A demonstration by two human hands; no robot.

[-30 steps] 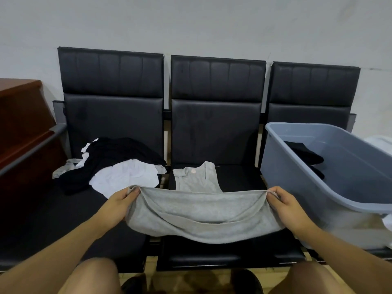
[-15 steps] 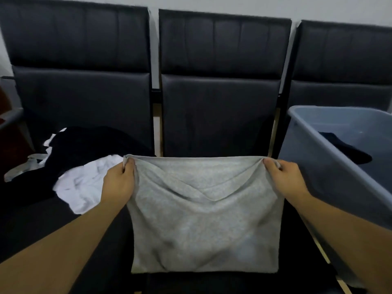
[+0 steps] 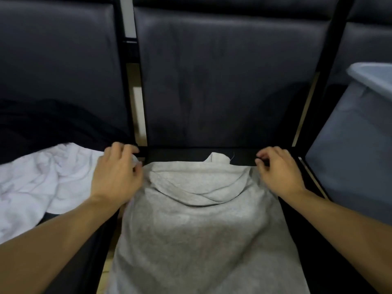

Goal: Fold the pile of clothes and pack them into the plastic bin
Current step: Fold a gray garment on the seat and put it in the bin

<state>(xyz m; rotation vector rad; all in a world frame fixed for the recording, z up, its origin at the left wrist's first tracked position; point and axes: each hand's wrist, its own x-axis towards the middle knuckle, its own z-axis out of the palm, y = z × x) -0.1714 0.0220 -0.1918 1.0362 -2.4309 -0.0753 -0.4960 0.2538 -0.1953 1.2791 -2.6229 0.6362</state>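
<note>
Left hand (image 3: 115,177): fingers curled at the grey garment's (image 3: 203,230) top left corner; whether they pinch cloth cannot be told. Right hand (image 3: 277,172): fingers loosely curled at the top right corner, grip likewise unclear. Garment lies folded on the middle black seat (image 3: 233,85). White clothing (image 3: 42,179) and dark clothing (image 3: 48,124) lie left; plastic bin (image 3: 350,145) stands right. No legible writing.

plastic bin (image 3: 350,132) cut by right edge, grey garment (image 3: 203,230) hem cut off below

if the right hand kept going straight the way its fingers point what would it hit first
Probably the black padded backrest of the middle seat. The right hand points away past the grey cotton garment; only bare seat seems to lie between, though depth is unclear.
</note>
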